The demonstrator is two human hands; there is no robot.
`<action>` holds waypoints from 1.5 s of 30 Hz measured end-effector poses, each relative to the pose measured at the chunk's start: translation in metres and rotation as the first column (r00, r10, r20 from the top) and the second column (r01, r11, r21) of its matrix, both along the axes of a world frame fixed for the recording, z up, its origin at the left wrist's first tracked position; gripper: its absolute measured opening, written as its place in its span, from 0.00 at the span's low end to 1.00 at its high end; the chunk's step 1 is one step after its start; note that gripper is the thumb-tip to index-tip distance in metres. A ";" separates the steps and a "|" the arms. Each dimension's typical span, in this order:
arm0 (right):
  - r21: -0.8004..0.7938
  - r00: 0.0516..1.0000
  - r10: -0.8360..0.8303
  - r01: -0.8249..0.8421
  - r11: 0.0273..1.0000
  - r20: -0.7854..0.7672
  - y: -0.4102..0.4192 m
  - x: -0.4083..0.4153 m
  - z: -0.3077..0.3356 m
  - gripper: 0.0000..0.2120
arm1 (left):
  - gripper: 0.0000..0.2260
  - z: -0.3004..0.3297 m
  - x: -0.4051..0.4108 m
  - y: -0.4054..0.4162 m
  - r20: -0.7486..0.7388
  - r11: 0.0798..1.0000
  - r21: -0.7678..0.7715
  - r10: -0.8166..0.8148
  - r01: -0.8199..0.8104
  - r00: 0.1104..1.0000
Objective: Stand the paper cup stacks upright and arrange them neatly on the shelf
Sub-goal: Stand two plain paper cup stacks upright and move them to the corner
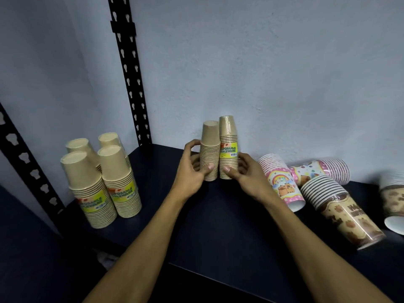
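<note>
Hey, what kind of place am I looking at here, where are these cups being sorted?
Probably a stockroom or shop storage shelf. A black slotted metal upright frames a dark shelf board against a bare wall, and shrink-wrapped, labelled cup stacks sit on it like retail stock.

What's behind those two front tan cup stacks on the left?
Two more upright tan stacks stand behind the front pair. Only their tops show; their lower parts and labels are covered.
</note>
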State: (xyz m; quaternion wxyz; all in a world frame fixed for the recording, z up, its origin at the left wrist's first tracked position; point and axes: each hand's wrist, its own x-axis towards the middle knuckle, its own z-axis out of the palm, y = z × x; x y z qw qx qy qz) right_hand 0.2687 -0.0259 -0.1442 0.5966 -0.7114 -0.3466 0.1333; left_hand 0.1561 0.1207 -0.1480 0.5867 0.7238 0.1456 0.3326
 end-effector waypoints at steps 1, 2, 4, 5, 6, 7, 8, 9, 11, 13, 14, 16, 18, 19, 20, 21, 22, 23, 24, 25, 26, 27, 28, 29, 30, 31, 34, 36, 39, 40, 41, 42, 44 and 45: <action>-0.007 1.000 0.006 -0.006 1.000 0.012 0.000 0.000 0.000 0.27 | 0.31 -0.001 0.000 0.001 -0.008 0.999 0.031 0.021 -0.021 1.000; -0.024 0.999 0.012 -0.011 1.000 0.032 -0.001 0.001 -0.001 0.27 | 0.32 -0.002 -0.001 0.001 -0.018 0.997 0.062 0.048 -0.046 0.999; -0.064 0.998 0.034 -0.030 0.998 0.060 -0.002 0.003 -0.003 0.26 | 0.32 -0.003 -0.002 0.000 -0.048 0.989 0.118 0.095 -0.089 0.994; -0.076 0.997 0.045 -0.041 0.996 0.055 -0.003 0.005 -0.003 0.26 | 0.32 -0.003 -0.002 0.000 -0.070 0.985 0.138 0.109 -0.099 0.992; -0.090 0.997 0.055 -0.050 0.995 0.049 -0.003 0.007 -0.004 0.27 | 0.31 -0.003 -0.001 0.001 -0.096 0.985 0.148 0.109 -0.095 0.989; -0.105 0.997 0.069 -0.064 0.992 0.044 -0.004 0.009 -0.004 0.27 | 0.32 -0.003 -0.001 0.003 -0.129 0.988 0.135 0.090 -0.073 0.988; -0.120 0.995 0.087 -0.082 0.989 0.042 -0.004 0.011 -0.004 0.28 | 0.33 -0.003 -0.001 0.005 -0.166 0.994 0.101 0.049 -0.033 0.985; -0.132 0.994 0.107 -0.101 0.986 0.038 -0.005 0.012 -0.004 0.28 | 0.34 -0.002 -0.002 0.009 -0.199 0.998 0.057 -0.010 0.022 0.980; -0.144 0.991 0.130 -0.125 0.982 0.028 -0.007 0.014 -0.004 0.30 | 0.35 0.000 -0.005 0.016 -0.245 0.989 -0.023 -0.148 0.147 0.958; -0.142 0.990 0.140 -0.138 0.980 0.007 -0.009 0.014 -0.002 0.32 | 0.34 0.000 -0.007 0.020 -0.264 0.973 -0.046 -0.229 0.225 0.937; -0.134 0.990 0.140 -0.140 0.981 -0.003 -0.010 0.014 -0.001 0.34 | 0.33 -0.001 -0.007 0.022 -0.267 0.973 -0.027 -0.229 0.230 0.936; -0.108 0.991 0.132 -0.132 0.985 -0.007 -0.010 0.013 0.000 0.34 | 0.31 -0.005 -0.005 0.020 -0.264 0.981 0.036 -0.173 0.189 0.949; -0.089 0.993 0.121 -0.121 0.989 0.002 -0.009 0.012 0.000 0.31 | 0.31 -0.007 -0.002 0.016 -0.258 0.989 0.093 -0.091 0.118 0.962; -0.084 0.992 0.122 -0.121 0.989 0.010 -0.009 0.011 0.000 0.30 | 0.32 -0.007 -0.001 0.013 -0.253 0.989 0.121 -0.050 0.083 0.966; -0.083 0.992 0.122 -0.120 0.989 0.018 -0.009 0.011 -0.001 0.30 | 0.33 -0.007 -0.001 0.011 -0.248 0.988 0.147 -0.013 0.051 0.969; -0.081 0.992 0.124 -0.122 0.989 0.022 -0.008 0.011 -0.001 0.29 | 0.34 -0.006 -0.001 0.009 -0.245 0.986 0.167 0.015 0.027 0.970; -0.082 0.992 0.124 -0.122 0.989 0.022 -0.008 0.011 -0.001 0.29 | 0.35 -0.006 -0.002 0.009 -0.244 0.984 0.179 0.025 0.020 0.969; -0.081 0.992 0.127 -0.125 0.989 0.019 -0.008 0.011 -0.001 0.29 | 0.36 -0.005 -0.003 0.009 -0.246 0.984 0.175 0.013 0.031 0.969; -0.081 0.992 0.129 -0.127 0.989 0.014 -0.009 0.012 -0.001 0.29 | 0.37 -0.004 -0.004 0.011 -0.247 0.987 0.151 -0.019 0.058 0.969; -0.079 0.991 0.130 -0.129 0.989 0.008 -0.009 0.012 -0.001 0.29 | 0.38 -0.003 -0.005 0.012 -0.249 0.989 0.115 -0.063 0.093 0.967; -0.077 0.992 0.129 -0.128 0.989 0.004 -0.009 0.012 -0.001 0.29 | 0.38 -0.002 -0.006 0.014 -0.246 0.988 0.078 -0.108 0.131 0.963; -0.070 0.992 0.129 -0.128 0.989 0.004 -0.008 0.012 -0.002 0.29 | 0.37 -0.002 -0.007 0.015 -0.246 0.986 0.056 -0.141 0.159 0.959; -0.064 0.992 0.125 -0.125 0.990 0.008 -0.008 0.012 -0.002 0.28 | 0.35 -0.002 -0.008 0.016 -0.245 0.983 0.055 -0.154 0.173 0.957; -0.056 0.993 0.120 -0.119 0.991 0.013 -0.008 0.011 -0.003 0.28 | 0.33 -0.002 -0.008 0.016 -0.247 0.983 0.068 -0.149 0.170 0.958; -0.051 0.994 0.108 -0.107 0.993 0.019 -0.007 0.011 -0.004 0.28 | 0.32 -0.004 -0.007 0.016 -0.245 0.984 0.087 -0.129 0.154 0.961; -0.045 0.995 0.096 -0.095 0.994 0.024 -0.006 0.011 -0.005 0.29 | 0.32 -0.005 -0.006 0.016 -0.242 0.986 0.105 -0.099 0.128 0.965; -0.044 0.996 0.078 -0.076 0.996 0.045 -0.005 0.012 -0.006 0.31 | 0.35 -0.007 -0.004 0.014 -0.231 0.991 0.128 -0.011 0.042 0.973; -0.048 0.995 0.089 -0.087 0.995 0.049 -0.005 0.013 -0.006 0.31 | 0.37 -0.007 -0.003 0.011 -0.223 0.990 0.141 0.027 0.005 0.974; -0.053 0.992 0.124 -0.123 0.991 0.035 -0.006 0.013 -0.005 0.31 | 0.37 -0.008 -0.002 0.008 -0.214 0.985 0.169 0.056 -0.019 0.975; -0.054 0.991 0.134 -0.133 0.990 0.028 -0.007 0.014 -0.005 0.31 | 0.37 -0.008 -0.001 0.007 -0.216 0.984 0.176 0.060 -0.022 0.975; -0.056 0.990 0.141 -0.139 0.989 0.025 -0.007 0.014 -0.005 0.31 | 0.38 -0.008 -0.001 0.008 -0.221 0.984 0.177 0.057 -0.018 0.974; -0.062 0.989 0.145 -0.144 0.988 0.023 -0.008 0.014 -0.004 0.31 | 0.39 -0.008 -0.001 0.010 -0.231 0.986 0.169 0.040 0.000 0.972; -0.071 0.989 0.145 -0.144 0.987 0.019 -0.008 0.015 -0.004 0.32 | 0.41 -0.007 -0.004 0.014 -0.247 0.988 0.141 -0.028 0.064 0.968; -0.071 0.991 0.136 -0.134 0.988 0.018 -0.008 0.015 -0.005 0.34 | 0.40 -0.007 -0.005 0.016 -0.247 0.988 0.121 -0.062 0.094 0.967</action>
